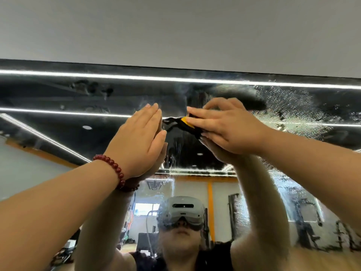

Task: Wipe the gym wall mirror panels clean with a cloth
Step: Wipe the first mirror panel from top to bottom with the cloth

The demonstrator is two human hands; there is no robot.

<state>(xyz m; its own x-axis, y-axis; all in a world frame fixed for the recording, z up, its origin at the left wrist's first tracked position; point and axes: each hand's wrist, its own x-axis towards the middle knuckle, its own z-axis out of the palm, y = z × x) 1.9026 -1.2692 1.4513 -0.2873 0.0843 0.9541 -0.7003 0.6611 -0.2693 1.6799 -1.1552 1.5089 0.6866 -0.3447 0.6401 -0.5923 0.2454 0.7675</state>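
While the flat left hand (139,137) pressed its straight, closed fingers against the large wall mirror panel (58,98) for support, the right hand (224,124) held a small black-and-yellow wiping cloth (185,124) to the glass near the panel's top edge, its grip curled and clamped on the cloth. The cloth sat at the centre of the view, just at three o'clock of the left fingertips. To do this stroke well, I judged the right hand should keep even pressure and sweep toward three o'clock, where a broad patch of spray droplets (293,106) clung to the glass — overlapping passes would avoid streaks. A dark red bead bracelet (113,169) circled the left wrist. The pale wall (175,30) met the mirror at twelve o'clock. The bracing left hand itself stood in the cloth's way toward nine o'clock — and might leave prints.
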